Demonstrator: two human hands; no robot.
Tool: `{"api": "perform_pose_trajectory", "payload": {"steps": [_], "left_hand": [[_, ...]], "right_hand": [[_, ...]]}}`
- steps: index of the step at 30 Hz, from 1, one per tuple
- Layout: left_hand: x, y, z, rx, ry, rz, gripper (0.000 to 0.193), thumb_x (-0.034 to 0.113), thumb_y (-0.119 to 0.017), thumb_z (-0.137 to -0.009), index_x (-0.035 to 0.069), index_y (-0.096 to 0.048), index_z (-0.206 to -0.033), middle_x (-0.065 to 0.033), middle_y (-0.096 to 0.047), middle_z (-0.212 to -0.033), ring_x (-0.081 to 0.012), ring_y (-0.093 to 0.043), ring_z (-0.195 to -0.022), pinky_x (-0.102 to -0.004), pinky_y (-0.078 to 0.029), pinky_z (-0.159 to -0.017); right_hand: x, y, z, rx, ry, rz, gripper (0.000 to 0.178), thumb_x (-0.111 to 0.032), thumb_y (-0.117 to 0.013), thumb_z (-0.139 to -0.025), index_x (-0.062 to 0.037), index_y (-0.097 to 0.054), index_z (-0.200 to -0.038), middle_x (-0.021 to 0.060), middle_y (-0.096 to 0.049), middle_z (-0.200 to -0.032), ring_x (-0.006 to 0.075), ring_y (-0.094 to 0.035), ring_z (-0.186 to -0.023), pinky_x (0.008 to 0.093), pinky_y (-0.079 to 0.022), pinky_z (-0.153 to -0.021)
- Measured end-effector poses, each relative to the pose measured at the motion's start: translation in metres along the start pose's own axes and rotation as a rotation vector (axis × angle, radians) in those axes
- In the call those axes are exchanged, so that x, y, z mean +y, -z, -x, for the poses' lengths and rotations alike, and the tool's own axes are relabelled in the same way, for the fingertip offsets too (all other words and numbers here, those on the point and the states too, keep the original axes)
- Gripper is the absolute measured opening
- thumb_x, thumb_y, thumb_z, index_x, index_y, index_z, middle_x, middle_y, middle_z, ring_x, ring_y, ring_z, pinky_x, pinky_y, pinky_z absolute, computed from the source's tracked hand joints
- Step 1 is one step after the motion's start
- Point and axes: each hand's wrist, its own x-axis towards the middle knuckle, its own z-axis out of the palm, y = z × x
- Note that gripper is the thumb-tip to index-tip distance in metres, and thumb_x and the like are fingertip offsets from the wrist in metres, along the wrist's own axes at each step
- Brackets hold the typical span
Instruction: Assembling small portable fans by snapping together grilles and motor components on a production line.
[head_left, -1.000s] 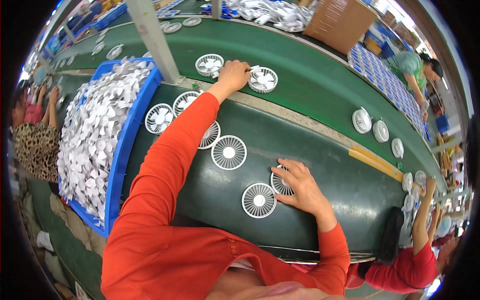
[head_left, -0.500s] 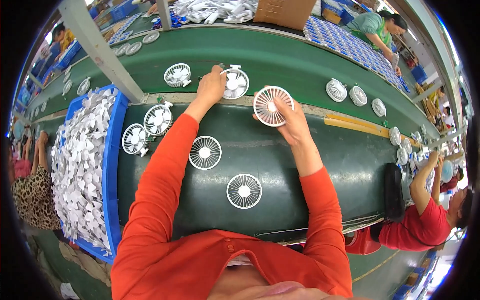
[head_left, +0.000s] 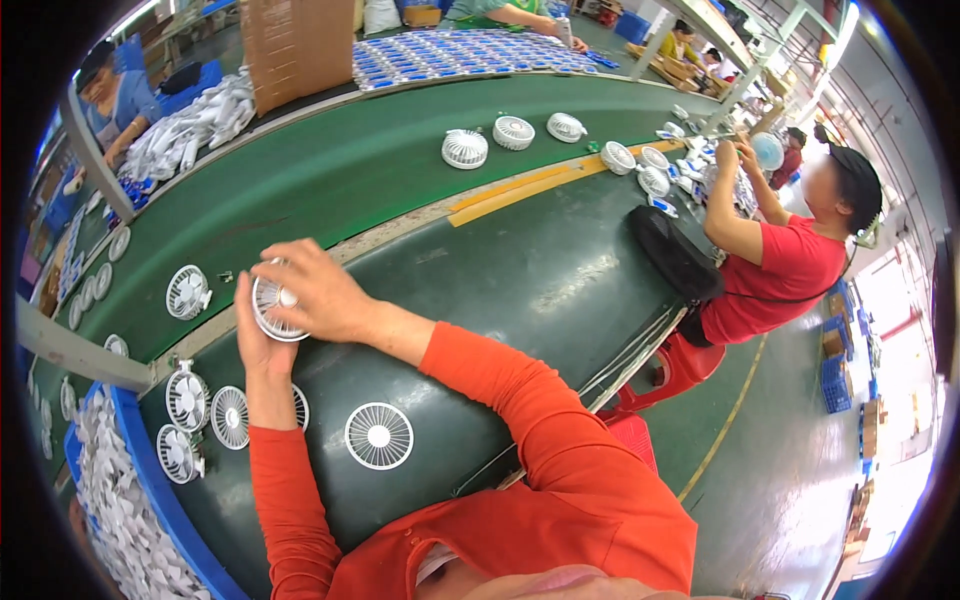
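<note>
Both hands meet around a small round white fan (head_left: 275,308) at the near edge of the belt, its spoked front grille facing up. My left hand (head_left: 262,345) supports it from the near left, fingers upright along its side. My right hand (head_left: 325,292) reaches over from the right, fingers curled onto the grille and rim. Fan housings with blades showing (head_left: 187,395) lie left of my left wrist, beside a loose spoked grille (head_left: 230,417). Another grille (head_left: 379,436) lies flat right of my left forearm; a third is partly hidden behind that forearm.
A blue bin of white fan blades (head_left: 130,500) stands at lower left, near a metal post (head_left: 85,350). The green belt (head_left: 350,190) carries several fans. A black bag (head_left: 672,252) lies at the right table end, by a seated co-worker in red (head_left: 790,265).
The view has swung right. My right hand has brought its grille over to the fan at my left hand, and both hands now close around that fan.
</note>
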Motion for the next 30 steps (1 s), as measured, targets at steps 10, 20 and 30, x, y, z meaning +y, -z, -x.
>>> {"api": "perform_pose_trajectory", "payload": {"steps": [10,20,30], "left_hand": [[0.004,-0.028,0.017,0.190,-0.152,-0.101,0.030,0.029,-0.042,-0.100,0.007,-0.053,-0.117,-0.0119,-0.060,-0.117,-0.0231,-0.060,-0.102,-0.0358,-0.049,-0.087],[-0.024,-0.039,0.019,0.159,-1.228,-1.243,0.015,0.014,-0.050,-0.093,0.002,-0.048,-0.102,-0.0208,-0.052,-0.117,-0.0320,-0.050,-0.111,-0.0414,-0.037,-0.097],[0.018,-0.026,-0.008,0.053,-1.042,-1.609,0.039,0.011,-0.058,-0.084,0.002,-0.046,-0.120,-0.0175,-0.050,-0.121,-0.0366,-0.044,-0.114,-0.0425,-0.033,-0.099]], "right_hand": [[0.003,-0.014,0.007,-0.146,-0.106,-0.187,0.093,-0.055,-0.064,-0.078,-0.0005,-0.026,-0.142,0.0273,-0.028,-0.143,0.0434,-0.030,-0.131,0.0471,-0.026,-0.109],[-0.019,-0.020,0.002,-0.025,-0.742,-1.271,0.031,-0.031,-0.043,-0.099,-0.0089,-0.049,-0.120,0.0031,-0.054,-0.112,0.0107,-0.051,-0.101,0.0270,-0.044,-0.088],[0.086,-0.008,-0.011,0.189,-0.611,-0.249,0.057,-0.038,-0.058,-0.090,0.0063,-0.047,-0.124,0.0223,-0.058,-0.114,0.0324,-0.058,-0.105,0.0390,-0.045,-0.090]]}}
